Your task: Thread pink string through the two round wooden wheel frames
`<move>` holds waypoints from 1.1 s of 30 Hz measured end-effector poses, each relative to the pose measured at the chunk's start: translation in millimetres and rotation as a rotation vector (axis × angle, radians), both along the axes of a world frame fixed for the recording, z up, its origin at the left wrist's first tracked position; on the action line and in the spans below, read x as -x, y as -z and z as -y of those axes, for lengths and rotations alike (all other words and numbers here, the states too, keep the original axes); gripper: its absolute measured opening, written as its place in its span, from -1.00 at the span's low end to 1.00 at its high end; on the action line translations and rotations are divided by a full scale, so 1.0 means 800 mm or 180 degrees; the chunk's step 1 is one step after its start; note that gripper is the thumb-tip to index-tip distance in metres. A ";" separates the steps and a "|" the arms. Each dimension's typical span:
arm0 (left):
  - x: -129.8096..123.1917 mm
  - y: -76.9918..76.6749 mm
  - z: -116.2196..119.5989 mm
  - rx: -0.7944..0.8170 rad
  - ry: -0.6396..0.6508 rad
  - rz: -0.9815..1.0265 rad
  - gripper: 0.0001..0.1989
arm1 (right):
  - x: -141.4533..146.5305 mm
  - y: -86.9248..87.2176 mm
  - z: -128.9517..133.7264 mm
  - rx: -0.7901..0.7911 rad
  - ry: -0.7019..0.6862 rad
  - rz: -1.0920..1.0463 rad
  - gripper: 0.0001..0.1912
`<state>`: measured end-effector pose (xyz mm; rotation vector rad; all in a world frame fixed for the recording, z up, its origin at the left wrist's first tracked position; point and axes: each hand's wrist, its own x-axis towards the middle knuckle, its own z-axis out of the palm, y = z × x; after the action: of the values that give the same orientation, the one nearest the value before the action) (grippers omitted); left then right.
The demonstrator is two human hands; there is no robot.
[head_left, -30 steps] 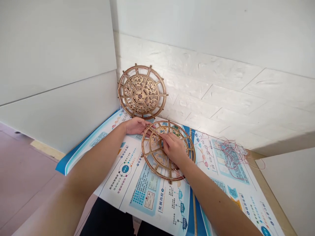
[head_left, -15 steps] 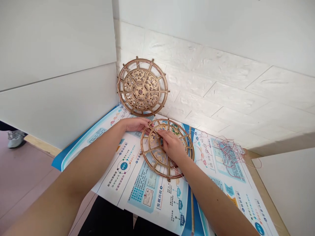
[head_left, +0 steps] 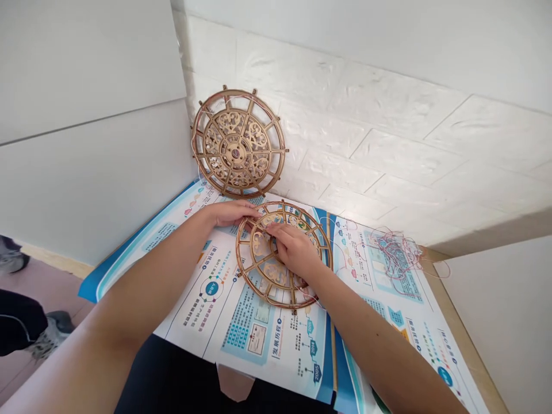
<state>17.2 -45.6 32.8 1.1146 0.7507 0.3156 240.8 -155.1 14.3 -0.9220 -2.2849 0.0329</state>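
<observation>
**One wheel stood finished at the wall, the second lay under both hands**

At the desk's far left corner, a complete wooden wheel (head_left: 238, 143) leaned upright against the white brick wall (head_left: 366, 132), its hub, scrollwork ring and spokes all in place. By that look, one of the two wheels was already assembled and set aside.

Just in front of it, on the printed posters (head_left: 241, 322) covering the desk, the flat wheel (head_left: 282, 253) lay near the far edge. The left hand (head_left: 228, 213) rested on its far left rim, fingers curled lightly over the outer ring, steadying it rather than clenching it. The right hand (head_left: 293, 250) lay across the middle of the wheel, fingertips pressed down toward the hub; its grip hid whatever it pinched, so I could not tell if it held a small part or only pushed on the wood. This wheel showed rim, spokes and some scrollwork, yet appeared more open than the upright one, so it probably still had work left.

Toward the right edge, a tangle of thin pinkish string (head_left: 399, 256) lay loose on the posters, apart from both hands; a strand or two seemed to trail toward the flat wheel.
</observation>
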 end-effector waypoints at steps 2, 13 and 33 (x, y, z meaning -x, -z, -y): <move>0.000 -0.001 0.001 -0.0002 -0.0004 -0.0060 -0.65 | 0.001 -0.001 0.002 0.0051 -0.0063 -0.0029 -0.57; 0.005 -0.002 0.003 -0.0057 0.0067 -0.0146 -0.66 | -0.003 -0.008 0.009 0.0199 0.0150 -0.0352 -0.68; 0.021 0.010 -0.009 0.0261 -0.0011 0.0370 -0.72 | -0.135 -0.008 -0.056 0.2797 0.0759 -0.3914 -0.64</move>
<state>0.1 -38.5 24.9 1.0091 0.6571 0.3468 348.9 -110.0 20.4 -1.1047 -0.9387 1.2058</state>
